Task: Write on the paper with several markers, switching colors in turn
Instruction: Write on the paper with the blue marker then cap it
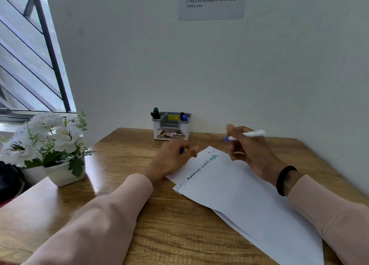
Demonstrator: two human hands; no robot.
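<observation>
White paper point(239, 191) lies slanted on the wooden desk point(169, 234), with short lines of blue, black and green writing along its upper left edge. My right hand point(251, 151) hovers above the paper's far corner and grips a white marker point(247, 135) whose bare blue tip points left. My left hand point(175, 159) rests at the paper's left edge, closed around a small blue cap point(181, 150). A grey and white marker holder point(171, 126) stands at the back by the wall, with green markers point(155, 113) on its left side and a blue one point(184, 117) on its right.
A white pot of white artificial flowers point(52, 145) stands at the desk's left. The wall runs close behind and along the right side of the desk. A printed instruction sheet point(211, 1) hangs on the wall. A barred window point(30, 55) is at the far left.
</observation>
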